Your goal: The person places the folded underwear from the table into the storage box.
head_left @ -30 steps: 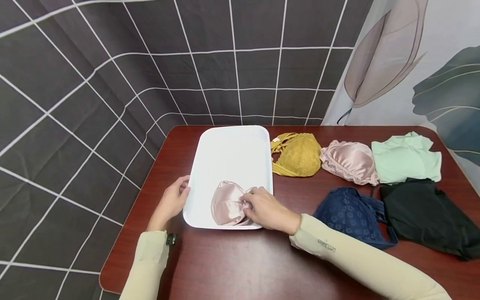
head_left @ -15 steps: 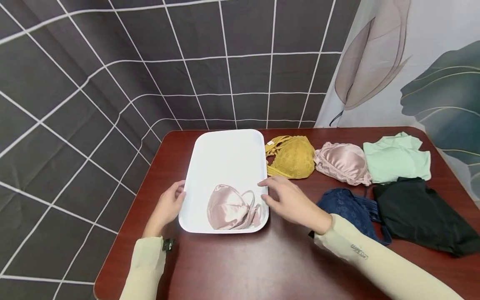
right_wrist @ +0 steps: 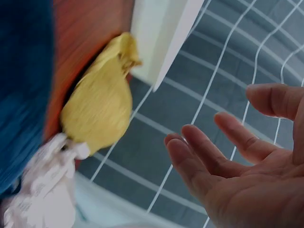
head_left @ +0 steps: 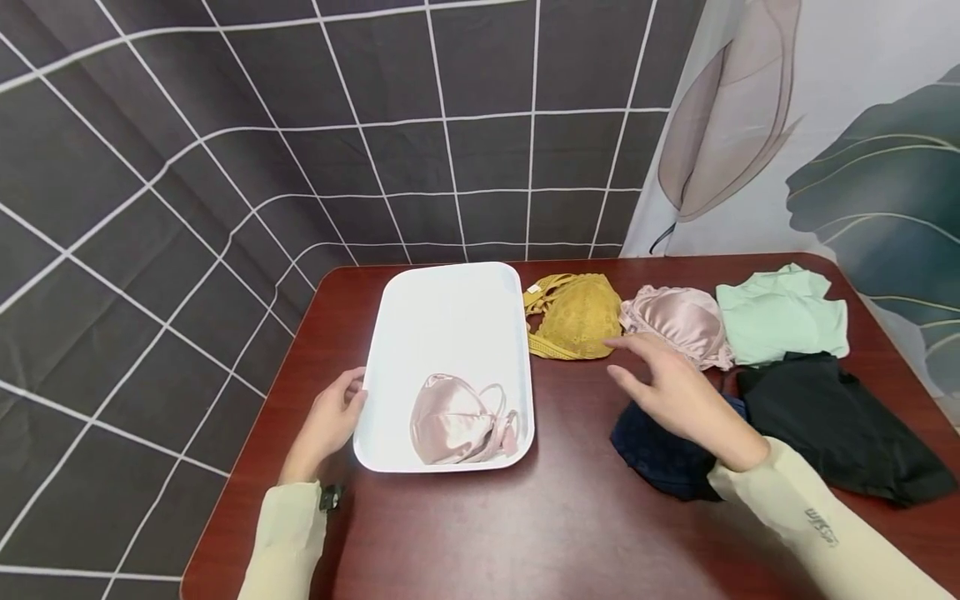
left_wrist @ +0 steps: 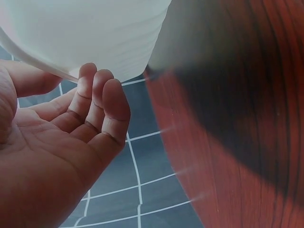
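Right hand (head_left: 681,398), empty, has swung away! Pink satin bra (head_left: 444,423) looks placed in the rectangular white tray (head_left: 446,325), left hand (head_left: 330,421) loose alongside

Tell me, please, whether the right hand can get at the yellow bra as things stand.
Probably yes: the right hand is empty, its fingers appear close to the yellow bra, and nothing seems to lie on it.

The left arm (head_left: 281,542) points forward; the left hand (head_left: 326,417) has its fingers (left_wrist: 115,102) softly bent and close together; the right arm (head_left: 840,517) slants inward; the right hand (head_left: 686,400) hangs in the air, fingers a bit bent, thumb (right_wrist: 273,99) spread away.
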Tool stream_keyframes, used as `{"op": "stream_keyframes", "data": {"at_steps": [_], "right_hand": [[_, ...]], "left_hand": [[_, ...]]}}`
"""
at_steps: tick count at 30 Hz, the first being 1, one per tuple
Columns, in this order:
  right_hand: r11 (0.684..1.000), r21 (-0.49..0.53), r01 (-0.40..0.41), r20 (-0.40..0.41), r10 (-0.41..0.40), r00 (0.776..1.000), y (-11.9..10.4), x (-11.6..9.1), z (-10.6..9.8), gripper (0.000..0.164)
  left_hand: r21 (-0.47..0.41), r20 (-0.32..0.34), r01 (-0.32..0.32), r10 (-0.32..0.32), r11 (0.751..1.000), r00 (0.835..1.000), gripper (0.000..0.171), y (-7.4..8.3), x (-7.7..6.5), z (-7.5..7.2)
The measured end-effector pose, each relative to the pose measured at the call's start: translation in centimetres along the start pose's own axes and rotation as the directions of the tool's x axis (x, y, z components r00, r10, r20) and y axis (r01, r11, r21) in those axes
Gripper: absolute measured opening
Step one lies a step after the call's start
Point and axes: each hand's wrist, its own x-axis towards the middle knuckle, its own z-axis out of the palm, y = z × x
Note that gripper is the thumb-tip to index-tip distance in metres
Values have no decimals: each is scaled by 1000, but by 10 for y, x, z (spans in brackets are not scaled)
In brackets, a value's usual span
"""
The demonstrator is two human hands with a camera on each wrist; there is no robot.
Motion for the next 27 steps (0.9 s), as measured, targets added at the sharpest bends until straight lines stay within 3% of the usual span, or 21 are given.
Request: {"op": "stream_keyframes", "data": {"at_steps": [5,12,27], "right_hand": [[996,4,-85,28,84,996,17,-12,-14,39],[976,-44,-211,87,214,973,37,-27,-28,47],[964,-73,-257,133,265,955,73,-61,-41,49]], "left_hand": [[3,-1,4,-4,1000,1000,41,-1,0,0],[-4,0,8,-8,1000,1000,40,-1,-1,0],[-4,0,3,-3,1000,1000,40,-1,0,1]]}}
